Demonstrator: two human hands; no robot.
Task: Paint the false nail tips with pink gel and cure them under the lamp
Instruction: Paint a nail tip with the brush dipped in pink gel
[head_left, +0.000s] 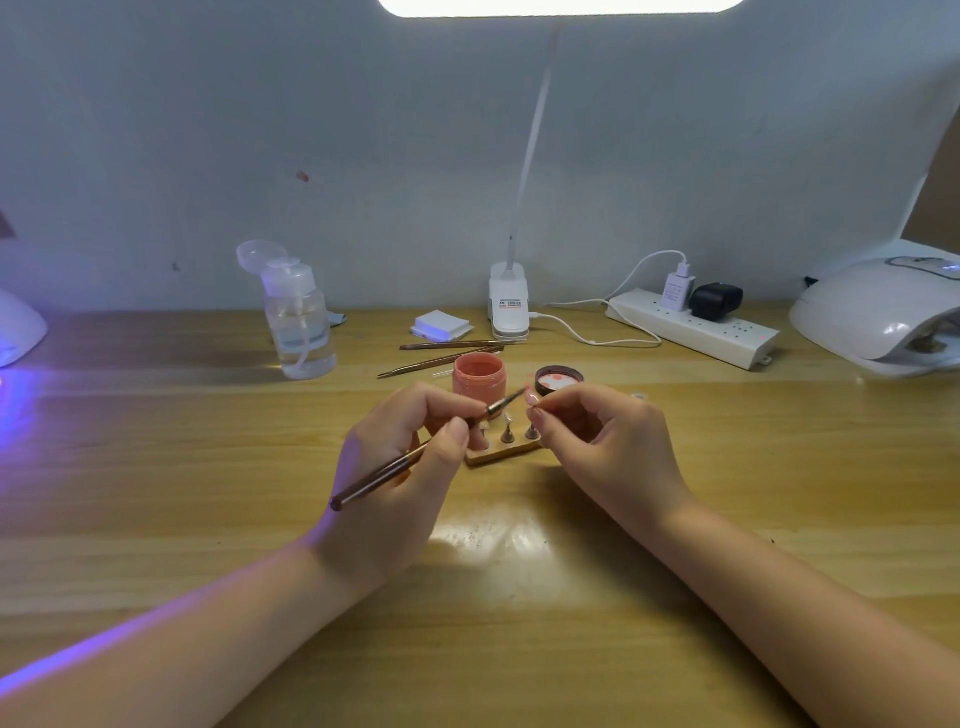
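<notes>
Left hand (410, 467) gripped gel brush (415, 460) between thumb and curled fingers, pen-style; bristle end pointed up-right toward right fingertips. Right hand (602, 447) pinched small pink nail tip (533, 399) on its holder between thumb and forefinger, other fingers loosely curled. Brush tip just beside pinched nail tip. Wooden stand (501, 451) with more nail tips below and between both hands. Open pink gel jar (478, 380) just beyond left fingers; jar lid (558, 381) beyond right fingers. Curing lamp (878, 317) well apart, far right.
</notes>
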